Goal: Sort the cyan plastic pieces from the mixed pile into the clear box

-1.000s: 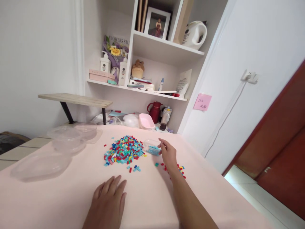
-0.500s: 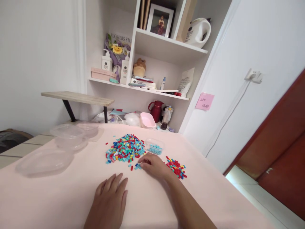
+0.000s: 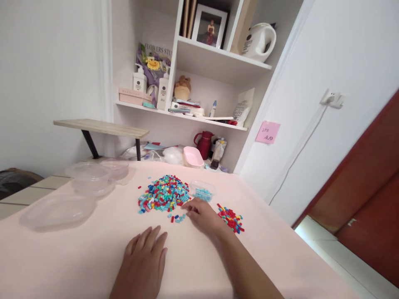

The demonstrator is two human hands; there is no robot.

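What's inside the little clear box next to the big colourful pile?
Inside the clear box you can see lots of light blue pieces. Whatever lies underneath the top ones can't be seen, because they cover it.

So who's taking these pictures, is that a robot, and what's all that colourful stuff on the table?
No robot here: these are a person's own two bare hands. The camera is worn on the person's head, looking forward and down, so you see roughly what they see.

On the pink-covered table is a big pile of small, mixed-colour pieces. Near it, a clear tub holds light blue pieces. A smaller, mostly red pile lies to the right, and see-through containers sit on the left.

The left hand rests on the table, holding nothing that shows. The right hand is by a few loose pieces; I can't tell whether its fingers pinch one.
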